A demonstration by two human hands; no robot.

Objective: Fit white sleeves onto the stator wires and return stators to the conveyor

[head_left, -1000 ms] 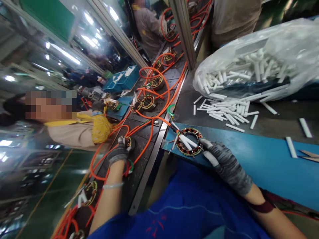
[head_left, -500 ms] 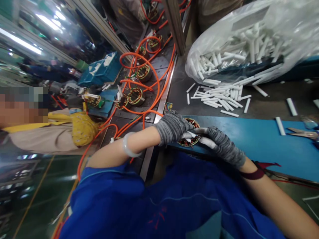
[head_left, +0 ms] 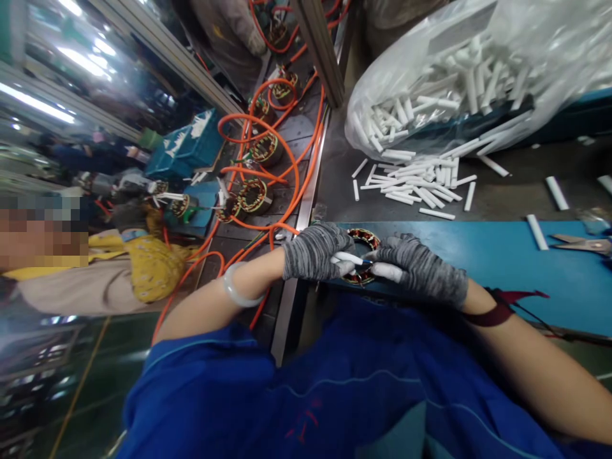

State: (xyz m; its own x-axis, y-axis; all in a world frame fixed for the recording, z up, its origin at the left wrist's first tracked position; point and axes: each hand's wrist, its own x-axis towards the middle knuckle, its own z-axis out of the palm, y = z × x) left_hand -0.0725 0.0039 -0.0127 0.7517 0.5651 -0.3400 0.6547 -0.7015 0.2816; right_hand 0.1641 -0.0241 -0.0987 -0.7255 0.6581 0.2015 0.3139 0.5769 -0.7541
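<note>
Over a ring-shaped copper-wound stator (head_left: 364, 235) on the blue mat, both my gloved hands meet. My left hand (head_left: 316, 251) is closed around a white sleeve tube (head_left: 348, 257), which points right across the ring's opening. At the tube's right end, my right hand (head_left: 417, 266) pinches a thin dark-blue wire (head_left: 367, 262), its thumb and finger close to the tube's mouth. How far the wire reaches into the tube cannot be made out. The gloves cover the stator's left and right sides.
A pile of white tubes (head_left: 421, 182) lies beyond the mat (head_left: 488, 268), before a plastic bag (head_left: 377, 83) of more tubes. Scissors (head_left: 581, 245) rest at right. Stators (head_left: 253, 194) with orange cables (head_left: 292, 166) line the conveyor at left. A co-worker's yellow sleeve (head_left: 153, 264) is farther left.
My hands have drawn slightly apart, showing more of the stator. The white tube now lies level between them, with the wire at its right end. The view has shifted a little.
</note>
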